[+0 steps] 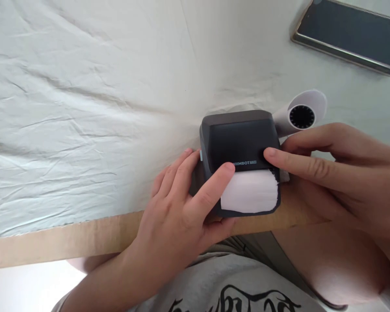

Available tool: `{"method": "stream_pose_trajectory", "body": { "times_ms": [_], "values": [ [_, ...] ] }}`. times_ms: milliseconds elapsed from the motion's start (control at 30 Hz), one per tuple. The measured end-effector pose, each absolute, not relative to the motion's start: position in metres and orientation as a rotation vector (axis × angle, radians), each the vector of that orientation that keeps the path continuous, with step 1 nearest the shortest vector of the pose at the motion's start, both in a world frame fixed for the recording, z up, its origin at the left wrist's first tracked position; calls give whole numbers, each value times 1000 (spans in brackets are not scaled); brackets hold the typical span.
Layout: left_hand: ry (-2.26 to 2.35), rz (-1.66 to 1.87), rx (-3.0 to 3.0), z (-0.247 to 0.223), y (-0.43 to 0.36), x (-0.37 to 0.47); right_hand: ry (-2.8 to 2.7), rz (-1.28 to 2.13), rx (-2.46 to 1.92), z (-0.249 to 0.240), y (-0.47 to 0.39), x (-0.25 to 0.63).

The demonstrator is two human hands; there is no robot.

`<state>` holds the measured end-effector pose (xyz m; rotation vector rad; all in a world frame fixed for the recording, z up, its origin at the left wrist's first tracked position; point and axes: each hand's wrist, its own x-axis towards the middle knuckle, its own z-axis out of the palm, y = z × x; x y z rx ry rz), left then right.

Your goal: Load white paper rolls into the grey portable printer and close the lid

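Note:
A black label printer [243, 141] marked NIIMBOT rests near the front edge of the table. White label paper [249, 190] shows at its near side, below the lid. My left hand [182, 203] grips the printer's left side, with a fingertip on top by the lettering and other fingers along the side. My right hand [331, 164] is at the right side; one fingertip presses the lid's right edge, and its other fingers bend beside the printer, partly hidden. Just behind my right hand lies a white paper roll [284, 121] with a dark toothed core.
A dark-screened phone [354, 32] lies at the back right. Wrinkled pale cloth [84, 121] covers the table, and a bare wooden edge [68, 245] runs along the front, close to my body.

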<state>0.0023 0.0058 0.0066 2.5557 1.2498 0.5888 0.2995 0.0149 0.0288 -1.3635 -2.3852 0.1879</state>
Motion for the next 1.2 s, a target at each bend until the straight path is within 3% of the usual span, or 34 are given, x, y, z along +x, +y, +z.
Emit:
{"method": "stream_pose_trajectory", "body": {
  "times_ms": [367, 733, 900, 1200],
  "values": [
    [1275, 647, 2580, 11, 7, 5, -2412, -150, -1038, 26, 23, 282],
    [1339, 576, 2480, 0, 7, 2, -2334, 125, -1375, 23, 15, 282],
    [1296, 507, 2526, 0, 9, -1, -2613, 153, -1383, 23, 27, 285],
    [1295, 535, 2520, 4, 9, -5, -2629, 133, -1315, 25, 30, 285]
  ]
}}
